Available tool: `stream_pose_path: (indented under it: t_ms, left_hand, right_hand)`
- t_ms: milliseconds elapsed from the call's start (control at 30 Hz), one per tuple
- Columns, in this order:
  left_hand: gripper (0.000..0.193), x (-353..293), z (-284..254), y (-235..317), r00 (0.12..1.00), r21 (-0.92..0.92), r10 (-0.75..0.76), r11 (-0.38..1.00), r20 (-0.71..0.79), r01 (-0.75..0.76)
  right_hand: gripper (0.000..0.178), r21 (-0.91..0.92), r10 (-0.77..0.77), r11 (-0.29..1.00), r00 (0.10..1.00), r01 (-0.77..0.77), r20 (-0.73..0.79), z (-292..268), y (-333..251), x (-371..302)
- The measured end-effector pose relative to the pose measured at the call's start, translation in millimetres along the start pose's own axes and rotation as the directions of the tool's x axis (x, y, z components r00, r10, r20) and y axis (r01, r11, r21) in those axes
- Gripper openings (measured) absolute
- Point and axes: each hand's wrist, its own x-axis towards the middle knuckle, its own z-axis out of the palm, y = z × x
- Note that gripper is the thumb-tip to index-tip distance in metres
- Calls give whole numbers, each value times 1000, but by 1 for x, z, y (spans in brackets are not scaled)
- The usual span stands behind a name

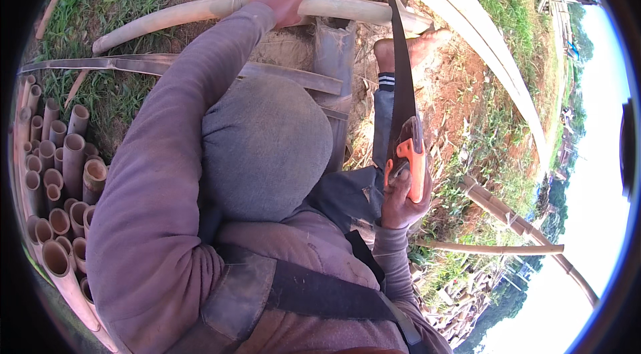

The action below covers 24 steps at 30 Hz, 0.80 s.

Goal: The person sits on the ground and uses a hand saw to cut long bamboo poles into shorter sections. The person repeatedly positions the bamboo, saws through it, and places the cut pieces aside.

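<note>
My left hand point(284, 3) is closed around a pale bamboo pole point(354, 10). The pole lies crosswise over a grey supporting post point(334, 53). A hand saw point(403, 80) with a dark blade and an orange handle is in my right hand point(405, 202), its fingers wrapped round the grip. Near its tip the blade crosses the pole close to the right end; whether the teeth touch the bamboo I cannot tell. My bare foot point(412, 50) is by that same end, just below the pole.
Many short cut bamboo tubes point(60, 220) stand bunched at the left. Split strips point(160, 65) lie below the pole. Long bamboo poles point(467, 13) curve along the upper right. At the lower right a bamboo pole point(527, 230) slants over grass and chips.
</note>
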Motion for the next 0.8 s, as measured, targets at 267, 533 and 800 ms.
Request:
stream_pose_path:
  t_ms: [267, 533, 800]
  left_hand:
    - [46, 1, -10, 12, 1000, 7, 19, 1000, 1, -19]
    - [49, 2, -5, 3, 1000, -21, -17, 1000, 9, 17]
    - [50, -1, -10, 12, 999, -42, 33, 999, 0, -33]
  right_hand:
    - [27, -219, -58, 972, 990, 86, 129, 93, 28, 144]
    - [32, 29, 104, 994, 994, -105, 32, 4, -6, 5]
    - [22, -138, -59, 988, 993, 73, 105, 97, 43, 152]
